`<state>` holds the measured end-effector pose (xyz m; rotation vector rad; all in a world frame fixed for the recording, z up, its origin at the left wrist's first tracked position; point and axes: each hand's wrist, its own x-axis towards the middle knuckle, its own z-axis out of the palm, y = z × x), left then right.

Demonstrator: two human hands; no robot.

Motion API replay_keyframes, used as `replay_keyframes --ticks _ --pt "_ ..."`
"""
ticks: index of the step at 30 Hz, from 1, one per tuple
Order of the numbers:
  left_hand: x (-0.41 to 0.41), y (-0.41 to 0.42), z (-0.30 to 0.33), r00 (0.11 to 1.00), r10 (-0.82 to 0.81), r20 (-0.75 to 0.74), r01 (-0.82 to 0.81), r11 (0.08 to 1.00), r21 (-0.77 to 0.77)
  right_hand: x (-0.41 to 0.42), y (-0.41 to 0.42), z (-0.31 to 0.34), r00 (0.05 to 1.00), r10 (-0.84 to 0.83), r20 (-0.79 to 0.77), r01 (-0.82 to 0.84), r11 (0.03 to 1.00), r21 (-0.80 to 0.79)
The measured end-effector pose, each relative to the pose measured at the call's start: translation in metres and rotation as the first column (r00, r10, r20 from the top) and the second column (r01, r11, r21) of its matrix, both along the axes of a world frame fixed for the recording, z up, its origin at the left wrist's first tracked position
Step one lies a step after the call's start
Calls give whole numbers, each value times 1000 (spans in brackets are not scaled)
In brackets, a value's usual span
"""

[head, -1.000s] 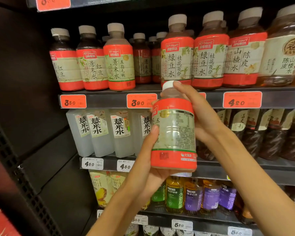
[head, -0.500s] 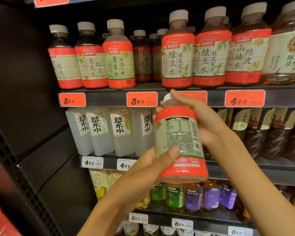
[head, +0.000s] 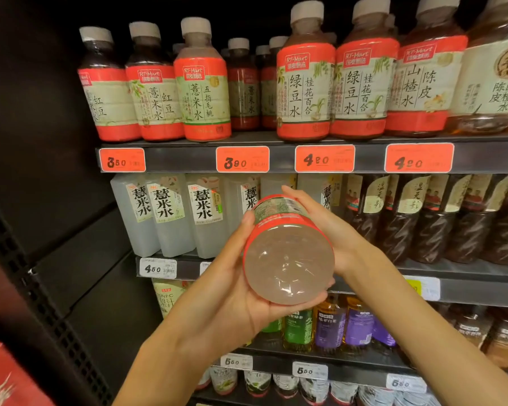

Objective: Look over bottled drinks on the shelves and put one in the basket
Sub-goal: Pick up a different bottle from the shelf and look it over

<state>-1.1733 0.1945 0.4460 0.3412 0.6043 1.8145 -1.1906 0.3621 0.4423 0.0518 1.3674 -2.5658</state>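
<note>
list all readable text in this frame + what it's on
"RT-Mart": red-label bottles, top shelf
"绿豆水 桂花百合": the same bottles
"山楂水 陈皮": bottle right of them
"薏米水": clear bottles, second shelf
"380", "420", "420": orange price tags
"450": white tag
Held bottle label: too tilted to read
</note>
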Motion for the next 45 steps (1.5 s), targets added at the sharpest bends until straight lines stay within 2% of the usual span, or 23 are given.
replay_keyframes --ticks 2,3,5,6,9,10,13,16,19,23,25,26,28,30,35,38,41,43,45 --pt "1 -1 1 981 -126 150 105 985 140 -1 -1 -3 1000 -19 5 19 1000 -4" --pt "1 0 0 973 -142 183 109 978 179 -1 -2 -4 999 -30 12 30 1000 -5" --pt "0 -1 -3 996 27 85 -28 1000 12 -2 -4 -5 999 -30 22 31 999 -19" --pt "0 -3 -5 998 54 33 -54 998 -13 -2 -5 -4 999 -27 18 28 999 -23" --pt "1 -3 -7 997 -66 32 61 988 143 -1 -9 0 999 -30 -11 30 999 -12" --pt "0 -3 -10 999 -45 -2 45 991 130 0 -10 2 999 -33 -12 33 999 -22" --pt "-5 -5 -18 982 141 -128 -145 989 -20 2 -12 9 998 -43 -36 42 999 -35" --pt "-5 -8 -25 960 189 -207 -207 976 -64 4 -13 15 977 -117 -177 133 988 81" --pt "-3 -4 -28 926 240 -292 -260 965 -31 7 -14 24 945 -166 -283 217 963 161" --pt "-8 2 -27 889 272 -368 -281 959 32 11 -14 38 874 -206 -439 311 933 181" --pt "-13 3 -26 821 317 -476 -353 936 13 12 -12 44 827 -218 -519 348 923 167" --pt "-14 3 -26 758 343 -554 -410 912 3 13 -11 48 796 -229 -560 377 912 162" --pt "-16 2 -25 560 340 -756 -509 861 10 16 -10 52 729 -246 -639 438 885 159" --pt "-15 4 -23 382 313 -870 -560 827 52 18 -12 54 673 -245 -697 488 856 170" --pt "-15 11 -27 270 374 -887 -579 799 161 28 -16 56 543 -162 -824 636 720 278" --pt "-18 13 -26 171 409 -896 -595 768 237 37 -11 53 576 -25 -817 576 722 383" --pt "-26 14 -24 94 416 -904 -612 741 278 40 -9 49 547 3 -837 579 721 381" --pt "-33 17 -27 71 421 -904 -616 732 292 42 -11 46 507 -8 -862 610 709 353" --pt "-37 19 -33 97 463 -881 -636 709 303 44 -12 43 472 -9 -882 641 690 336"
